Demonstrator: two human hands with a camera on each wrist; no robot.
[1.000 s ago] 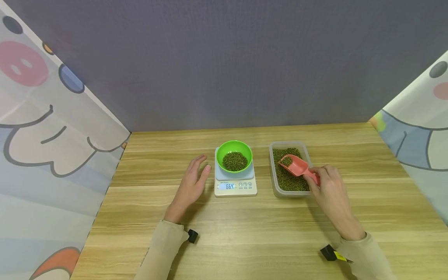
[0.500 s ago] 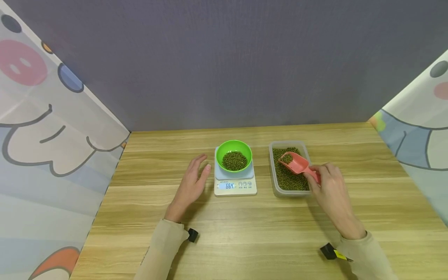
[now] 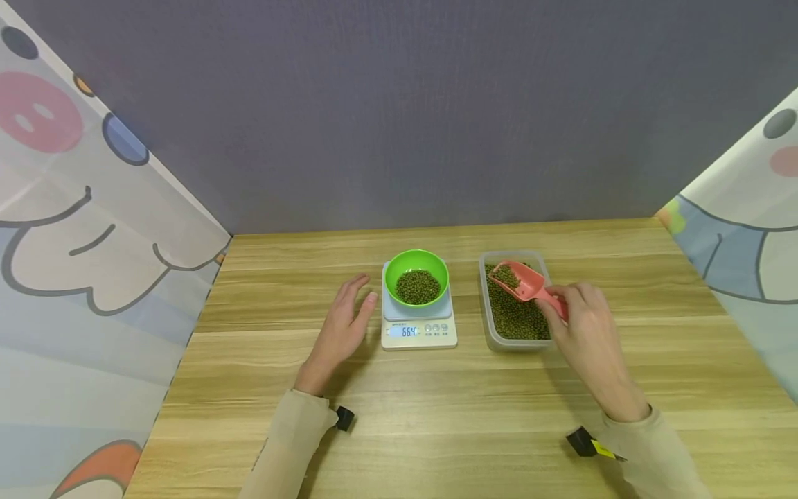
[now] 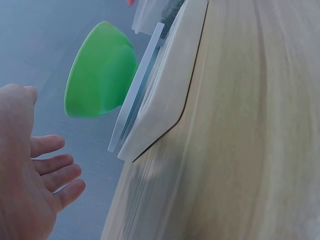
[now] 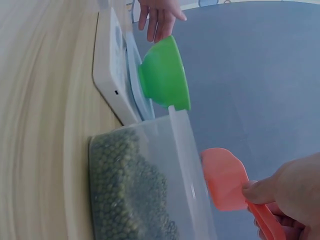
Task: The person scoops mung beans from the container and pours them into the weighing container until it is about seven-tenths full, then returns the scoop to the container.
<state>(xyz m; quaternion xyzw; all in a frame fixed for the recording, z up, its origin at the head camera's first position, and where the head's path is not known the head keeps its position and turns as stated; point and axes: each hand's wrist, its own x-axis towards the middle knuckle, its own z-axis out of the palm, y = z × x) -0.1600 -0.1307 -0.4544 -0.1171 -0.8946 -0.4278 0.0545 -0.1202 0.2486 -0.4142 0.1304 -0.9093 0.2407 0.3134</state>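
Observation:
My right hand (image 3: 589,336) grips the handle of a pink scoop (image 3: 530,282) that carries some green mung beans. The scoop hangs over a clear plastic container (image 3: 510,344) filled with more mung beans (image 3: 520,320); in the right wrist view it shows above the container's rim. To the left, a green bowl (image 3: 419,260) with mung beans in its bottom sits on a white kitchen scale (image 3: 441,341), whose display reads 66.4. My left hand (image 3: 339,333) is beside the scale's left edge, fingers relaxed and apart from the bowl, holding nothing.
Everything stands on a wooden table (image 3: 411,430). A dark grey panel (image 3: 424,125) rises behind it, and cartoon-printed panels (image 3: 56,291) flank both sides. The scale and the container stand side by side with a narrow gap between them.
The right hand has raised the scoop with its beans a little up and away from the heap in the container. The left hand, bowl and display reading stay the same.

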